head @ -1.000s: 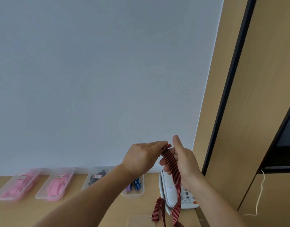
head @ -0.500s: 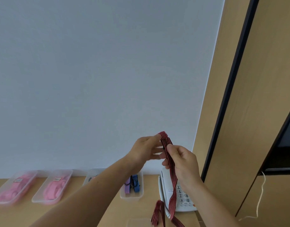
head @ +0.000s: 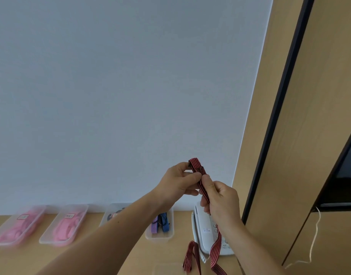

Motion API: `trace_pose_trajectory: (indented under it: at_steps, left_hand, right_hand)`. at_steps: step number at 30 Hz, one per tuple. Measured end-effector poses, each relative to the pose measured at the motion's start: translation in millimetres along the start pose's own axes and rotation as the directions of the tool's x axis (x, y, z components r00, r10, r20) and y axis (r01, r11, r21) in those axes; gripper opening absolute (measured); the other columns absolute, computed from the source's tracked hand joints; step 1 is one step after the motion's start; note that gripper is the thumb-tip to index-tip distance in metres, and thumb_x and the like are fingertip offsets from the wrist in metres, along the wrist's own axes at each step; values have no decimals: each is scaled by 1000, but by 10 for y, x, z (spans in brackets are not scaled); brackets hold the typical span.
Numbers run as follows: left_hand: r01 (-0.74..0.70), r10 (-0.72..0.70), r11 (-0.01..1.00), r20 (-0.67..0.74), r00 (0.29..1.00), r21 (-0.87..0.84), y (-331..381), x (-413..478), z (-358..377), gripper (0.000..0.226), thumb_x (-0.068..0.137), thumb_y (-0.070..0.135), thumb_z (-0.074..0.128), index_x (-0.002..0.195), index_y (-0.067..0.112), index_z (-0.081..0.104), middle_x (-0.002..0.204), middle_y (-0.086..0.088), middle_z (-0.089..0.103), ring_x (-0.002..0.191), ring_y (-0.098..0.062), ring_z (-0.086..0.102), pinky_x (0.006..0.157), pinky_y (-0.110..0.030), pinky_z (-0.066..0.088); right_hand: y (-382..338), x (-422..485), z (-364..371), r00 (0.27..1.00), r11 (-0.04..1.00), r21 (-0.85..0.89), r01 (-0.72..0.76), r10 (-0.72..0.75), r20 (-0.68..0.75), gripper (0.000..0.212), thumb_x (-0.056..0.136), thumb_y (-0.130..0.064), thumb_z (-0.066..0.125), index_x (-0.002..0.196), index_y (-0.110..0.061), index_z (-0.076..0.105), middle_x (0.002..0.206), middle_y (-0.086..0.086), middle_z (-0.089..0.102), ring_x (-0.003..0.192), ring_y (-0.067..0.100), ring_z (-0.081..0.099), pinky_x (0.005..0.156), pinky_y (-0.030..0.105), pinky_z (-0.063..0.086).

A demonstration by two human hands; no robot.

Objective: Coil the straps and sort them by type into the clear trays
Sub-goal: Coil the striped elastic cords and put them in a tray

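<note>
one wooden desk [head: 41, 259] carries four clear trays along the wall: far-left tray [head: 6, 243] and second tray [head: 57, 243] hold pink straps, third tray [head: 104, 217] dark ones, fourth tray [head: 159, 237] one purple and one blue. one white telephone [head: 202, 231] sits to their right. one red-striped strap [head: 198, 171] is held above it, tail trailing down. since a second ago both hands rose and the top end folded over: coiling has begun, i judge. the left hand [head: 178, 182] pinches the fold; the right hand [head: 220, 197] grips just below.
</note>
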State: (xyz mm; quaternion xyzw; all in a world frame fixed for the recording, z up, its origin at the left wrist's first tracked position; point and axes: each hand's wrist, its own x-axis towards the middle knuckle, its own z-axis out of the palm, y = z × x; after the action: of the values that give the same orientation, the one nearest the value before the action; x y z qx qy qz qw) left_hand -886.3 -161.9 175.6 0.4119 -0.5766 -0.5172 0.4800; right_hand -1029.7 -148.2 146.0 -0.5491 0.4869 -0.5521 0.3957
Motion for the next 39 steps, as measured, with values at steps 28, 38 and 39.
trace_pose_trajectory:
  at_steps: [28,38,39]
  left_hand:
    - [-604,673,89,399,622,792,-198,-43,-50,48,80,-11,61,122,12,66,98,1,72,68,-14,63,56,-30,56]
    - [126,-116,980,74,990,-152,-5,-35,-28,45,94,28,50,128,1,61,113,-13,72,104,-28,69,95,-43,55]
    - [106,-92,986,116,989,-128,11,-47,-26,43,96,29,48,121,-2,64,105,-12,73,100,-29,68,94,-43,54]
  right_hand:
    - [-141,-90,-145,980,974,159,-162,140,139,49,92,-48,57,86,-2,71,61,10,66,49,18,58,48,28,44]
    - [-116,-84,-77,996,986,158,-49,38,75,24,98,-21,58,90,-2,68,67,10,72,52,15,61,51,26,49]
    - [-100,-86,-68,996,988,152,-42,31,80,22,97,-20,58,90,-2,69,68,11,72,52,15,61,51,26,50]
